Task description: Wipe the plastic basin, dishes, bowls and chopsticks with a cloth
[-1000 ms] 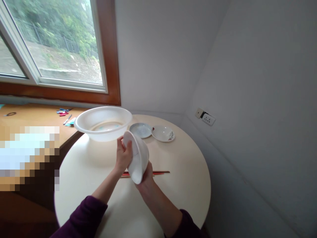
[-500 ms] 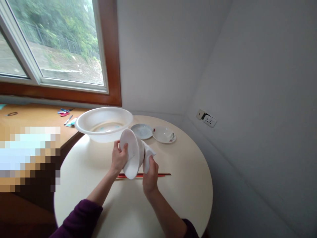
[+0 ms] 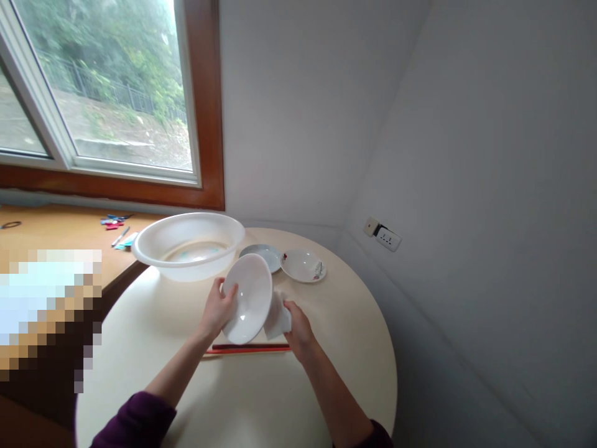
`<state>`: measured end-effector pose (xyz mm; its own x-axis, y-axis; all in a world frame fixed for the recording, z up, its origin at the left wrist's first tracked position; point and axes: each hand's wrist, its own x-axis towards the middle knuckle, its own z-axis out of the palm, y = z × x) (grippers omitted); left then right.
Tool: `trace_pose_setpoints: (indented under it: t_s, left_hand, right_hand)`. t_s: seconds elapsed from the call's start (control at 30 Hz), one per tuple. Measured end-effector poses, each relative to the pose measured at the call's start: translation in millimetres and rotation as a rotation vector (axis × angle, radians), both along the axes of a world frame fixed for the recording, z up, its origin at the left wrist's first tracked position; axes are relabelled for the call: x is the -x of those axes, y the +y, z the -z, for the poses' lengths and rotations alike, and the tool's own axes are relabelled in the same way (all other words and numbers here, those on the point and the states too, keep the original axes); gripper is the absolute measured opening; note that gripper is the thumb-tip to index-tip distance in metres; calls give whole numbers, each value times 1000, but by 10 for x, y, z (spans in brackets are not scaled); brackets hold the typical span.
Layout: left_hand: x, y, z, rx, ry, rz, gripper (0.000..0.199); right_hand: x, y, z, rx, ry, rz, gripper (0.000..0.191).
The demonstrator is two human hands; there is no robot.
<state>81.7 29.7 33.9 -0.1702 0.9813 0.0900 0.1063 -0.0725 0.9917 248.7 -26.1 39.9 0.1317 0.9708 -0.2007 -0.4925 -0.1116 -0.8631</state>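
Note:
My left hand (image 3: 219, 309) grips the left rim of a white bowl (image 3: 248, 298), thumb over its inner side. The bowl is tilted up above the table, its glossy hollow turned toward me. My right hand (image 3: 298, 328) is closed on a white cloth (image 3: 278, 317), just to the right of the bowl; part of the cloth is hidden behind the bowl's rim. Below the bowl, red chopsticks (image 3: 252, 350) lie across the round table, partly covered by my hands and the bowl.
On the cream round table (image 3: 242, 404), a large translucent basin (image 3: 153, 256) stands at the back left. Beside it are a pale plate (image 3: 261, 250) and a white dish with floral marks (image 3: 303, 266). A wooden desk (image 3: 56, 227) adjoins on the left; walls rise behind and right.
The bowl has turned so that its hollow faces me more. My right hand with the cloth has shifted right and slightly lower. The whole view has moved a little.

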Motion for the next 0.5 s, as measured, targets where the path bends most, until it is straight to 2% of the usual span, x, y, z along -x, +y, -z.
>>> trace_pose_setpoints:
  t_s: [0.1,0.2,0.27,0.4,0.5]
  left_hand:
    - [-32,67,-65,89,-139,70,29]
    - [-90,149,-143,157,-230,79,23]
    - [-143,225,-192,182,-255,84,21]
    - [-282,415,-271,218,-340,96,30]
    - [-392,559,-302,229,-404,92,45]
  right_hand:
    - [-260,43,-111,-1,138,42,13]
    - [-553,128,-148,-51,96,149,20]
    - [-751,216,-102,-86,-61,236,25]
    - [-1077,407,98,-132,-537,373,32]
    - [-1206,499,245,-143,-784,339,34]
